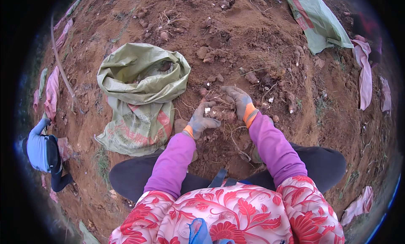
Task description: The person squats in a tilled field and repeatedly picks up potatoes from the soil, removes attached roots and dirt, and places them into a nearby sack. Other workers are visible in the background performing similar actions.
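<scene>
My left hand (202, 120), in a grey glove with an orange cuff, is beside a soil-covered root tuber (224, 114), its thumb and fingers spread. My right hand (241, 102), gloved alike, reaches over the other side of the tuber, fingers extended; whether it touches the thin roots there is unclear. Pale cut or broken spots show on the tuber. Just past my left fingertips lies a small reddish tuber (203, 92). To the left stands a green woven sack (144, 95) with its mouth rolled down; a few brown tubers (165, 66) show inside.
More tubers (290, 101) lie on the loose brown soil (272, 25) to the right and ahead. A flat green sack (319, 22) is at upper right, pink sacks (365, 74) beyond. Far left are a long curved handle (60, 63) and a bending person (41, 149) in blue.
</scene>
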Tool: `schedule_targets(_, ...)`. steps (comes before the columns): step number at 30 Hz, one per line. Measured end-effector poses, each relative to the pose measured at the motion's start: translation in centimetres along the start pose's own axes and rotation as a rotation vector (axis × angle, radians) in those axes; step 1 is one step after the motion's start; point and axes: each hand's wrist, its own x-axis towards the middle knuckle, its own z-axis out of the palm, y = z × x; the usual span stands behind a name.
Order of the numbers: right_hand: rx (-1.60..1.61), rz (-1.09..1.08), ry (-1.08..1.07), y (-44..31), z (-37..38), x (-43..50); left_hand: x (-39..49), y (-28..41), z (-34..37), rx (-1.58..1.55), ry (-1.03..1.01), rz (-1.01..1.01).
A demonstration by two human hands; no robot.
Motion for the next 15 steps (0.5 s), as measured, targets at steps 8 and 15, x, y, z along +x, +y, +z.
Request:
schedule_targets(8,-0.857,0.103,-0.034,2.6,1.8,-3.2,4.5,-1.3,-3.2,0.872,0.59,-0.149)
schedule_targets(15,-0.996,-0.333,0.25,1.9,1.3,-0.1,4.5,-2.2,-5.2,-0.463,0.274,0.029)
